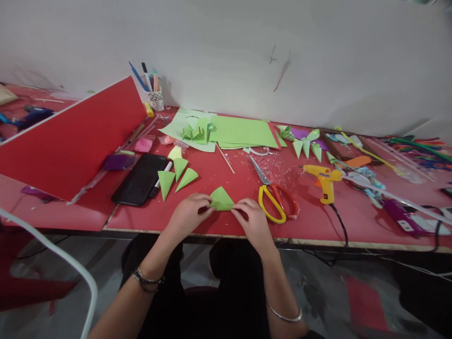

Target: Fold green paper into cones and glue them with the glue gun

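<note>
A piece of green paper (221,200), pointed at its far end, lies near the table's front edge. My left hand (190,212) pinches its left corner and my right hand (251,220) pinches its right corner. Left of it rest several green paper cones (166,182), with the point of one toward me. Scissors (273,202) with yellow and red handles lie open just right of my right hand. Farther right is a yellow glue gun (324,182) with a black cord.
A black phone (140,180) and a marker (160,180) lie left of the cones. A large red board (77,141) leans at the left. Green paper sheets (243,131), a pen cup (154,100) and folded green pieces (306,145) are at the back. A purple power strip (400,217) sits right.
</note>
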`<state>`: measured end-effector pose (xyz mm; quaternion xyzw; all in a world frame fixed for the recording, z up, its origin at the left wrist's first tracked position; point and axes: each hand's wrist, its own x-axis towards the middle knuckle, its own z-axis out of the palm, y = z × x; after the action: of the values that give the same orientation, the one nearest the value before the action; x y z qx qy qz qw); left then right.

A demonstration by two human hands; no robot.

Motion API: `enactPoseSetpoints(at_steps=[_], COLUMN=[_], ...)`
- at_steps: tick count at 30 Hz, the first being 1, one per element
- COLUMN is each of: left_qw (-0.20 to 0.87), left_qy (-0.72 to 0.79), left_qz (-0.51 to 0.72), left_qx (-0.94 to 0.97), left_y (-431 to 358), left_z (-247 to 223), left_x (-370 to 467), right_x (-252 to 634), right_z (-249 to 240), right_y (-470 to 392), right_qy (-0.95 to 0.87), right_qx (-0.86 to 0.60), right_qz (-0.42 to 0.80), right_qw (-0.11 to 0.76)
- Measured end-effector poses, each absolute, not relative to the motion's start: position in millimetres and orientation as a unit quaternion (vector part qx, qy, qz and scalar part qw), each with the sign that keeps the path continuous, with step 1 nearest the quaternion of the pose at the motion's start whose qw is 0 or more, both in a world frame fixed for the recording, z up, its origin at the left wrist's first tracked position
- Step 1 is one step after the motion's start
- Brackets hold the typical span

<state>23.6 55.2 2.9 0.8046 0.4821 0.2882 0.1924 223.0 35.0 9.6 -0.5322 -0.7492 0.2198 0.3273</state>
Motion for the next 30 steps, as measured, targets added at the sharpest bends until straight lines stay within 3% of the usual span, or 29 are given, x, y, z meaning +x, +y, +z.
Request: enactPoseSetpoints(at_steps=[30], left_qw=[0.203], left_qy=[0.558], left_qz=[0.28], left_qx=[0.754], left_y=[49.0], left_z=[6.5], left_x=[31.5], right_x=[215.5], right_z=[3.3], right_y=[31.1], right_qy=[-0.701], right_qx=[-0.585], right_qz=[0.156], right_qw=[0.378])
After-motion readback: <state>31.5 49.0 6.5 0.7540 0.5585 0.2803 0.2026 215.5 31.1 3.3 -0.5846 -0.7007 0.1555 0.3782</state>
